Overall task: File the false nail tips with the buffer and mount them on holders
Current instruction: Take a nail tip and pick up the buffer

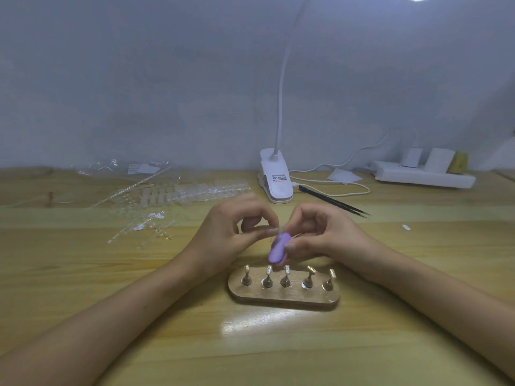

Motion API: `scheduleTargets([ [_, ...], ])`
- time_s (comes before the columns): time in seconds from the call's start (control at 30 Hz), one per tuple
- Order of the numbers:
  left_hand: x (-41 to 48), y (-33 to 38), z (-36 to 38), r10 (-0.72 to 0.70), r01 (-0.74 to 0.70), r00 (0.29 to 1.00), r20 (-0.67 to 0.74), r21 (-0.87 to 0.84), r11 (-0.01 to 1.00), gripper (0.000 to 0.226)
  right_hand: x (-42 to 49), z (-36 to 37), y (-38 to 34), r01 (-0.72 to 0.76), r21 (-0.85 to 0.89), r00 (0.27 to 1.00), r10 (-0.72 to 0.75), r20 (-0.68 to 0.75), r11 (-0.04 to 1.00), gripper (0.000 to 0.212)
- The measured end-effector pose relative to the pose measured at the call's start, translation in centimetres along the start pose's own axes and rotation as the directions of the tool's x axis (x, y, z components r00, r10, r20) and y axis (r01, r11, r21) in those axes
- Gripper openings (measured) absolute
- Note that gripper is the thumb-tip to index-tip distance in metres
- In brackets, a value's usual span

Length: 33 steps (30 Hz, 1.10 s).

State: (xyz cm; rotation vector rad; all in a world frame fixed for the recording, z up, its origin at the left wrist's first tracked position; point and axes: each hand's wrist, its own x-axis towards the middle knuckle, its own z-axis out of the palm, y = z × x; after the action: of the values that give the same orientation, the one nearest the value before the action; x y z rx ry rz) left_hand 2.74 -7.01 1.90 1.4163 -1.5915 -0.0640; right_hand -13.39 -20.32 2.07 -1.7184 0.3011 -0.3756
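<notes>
**Buffer held between both hands, behind holder stand**

The purple buffer (pixel 278 247) is held in the right hand (pixel 320 232), grip curled round its lower half. Something small, too blurred to identify, is pinched in the left hand (pixel 231 232) grip at the buffer's upper end. Both are held above the worktop (pixel 278 344), just behind the wooden stand (pixel 284 299) carrying five upright holders (pixel 285 277). Clear nail tips (pixel 172 196) are scattered far left.

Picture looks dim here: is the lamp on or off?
On. The lamp glows white at the frame's top edge, and glare shows on the table before the stand.
</notes>
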Motion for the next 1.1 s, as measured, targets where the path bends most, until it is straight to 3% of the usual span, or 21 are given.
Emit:
scheduleTargets([
  [0.13,-0.01,0.02,-0.03,-0.014,0.014,1.000,-0.019,-0.012,1.000,0.005,0.15,-0.32,0.19,0.055,0.101,0.990,-0.041,-0.137,0.993,0.017],
  [0.27,-0.03,0.02,-0.06,-0.009,0.009,1.000,-0.023,0.011,1.000,0.005,0.13,0.00,-0.03,0.006,0.037,1.000,-0.006,-0.012,0.999,0.018],
  [0.37,-0.03,0.03,-0.02,-0.022,0.022,1.000,-0.016,-0.002,1.000,0.005,0.27,-0.35,0.17,0.032,0.078,0.996,-0.025,-0.086,0.996,0.016],
  [0.47,-0.01,0.02,-0.03,-0.010,0.010,1.000,-0.012,0.008,1.000,0.005,0.25,-0.22,0.14,0.015,0.017,1.000,-0.015,-0.016,1.000,0.018],
  [0.57,0.01,-0.05,-0.01,-0.013,0.013,1.000,-0.009,0.007,1.000,0.005,0.24,-0.35,0.25,0.065,0.093,0.993,-0.055,-0.106,0.994,0.018],
  [0.7,-0.05,-0.11,-0.02,-0.011,0.011,1.000,-0.025,0.015,1.000,0.005,0.14,-0.17,0.45,0.062,0.019,0.998,-0.062,0.006,0.998,0.018],
  [0.8,-0.04,-0.11,0.01,-0.016,0.016,1.000,-0.020,0.001,1.000,0.004,0.21,-0.50,0.36,0.100,0.128,0.989,-0.084,-0.123,0.987,0.023],
  [0.9,0.00,-0.15,-0.03,-0.015,0.016,0.999,-0.043,0.023,1.000,0.005,0.26,-0.15,0.38,0.056,0.027,0.998,-0.057,0.009,0.998,0.023],
  [1.03,-0.04,-0.10,-0.01,-0.031,0.031,0.999,-0.032,0.004,1.000,0.004,0.30,-0.45,0.50,0.101,0.133,0.989,-0.085,-0.123,0.986,0.021],
  [1.1,-0.09,-0.07,-0.03,-0.020,0.020,1.000,-0.017,0.008,1.000,0.004,0.29,-0.37,0.43,0.081,0.069,0.994,-0.075,-0.081,0.994,0.018],
])
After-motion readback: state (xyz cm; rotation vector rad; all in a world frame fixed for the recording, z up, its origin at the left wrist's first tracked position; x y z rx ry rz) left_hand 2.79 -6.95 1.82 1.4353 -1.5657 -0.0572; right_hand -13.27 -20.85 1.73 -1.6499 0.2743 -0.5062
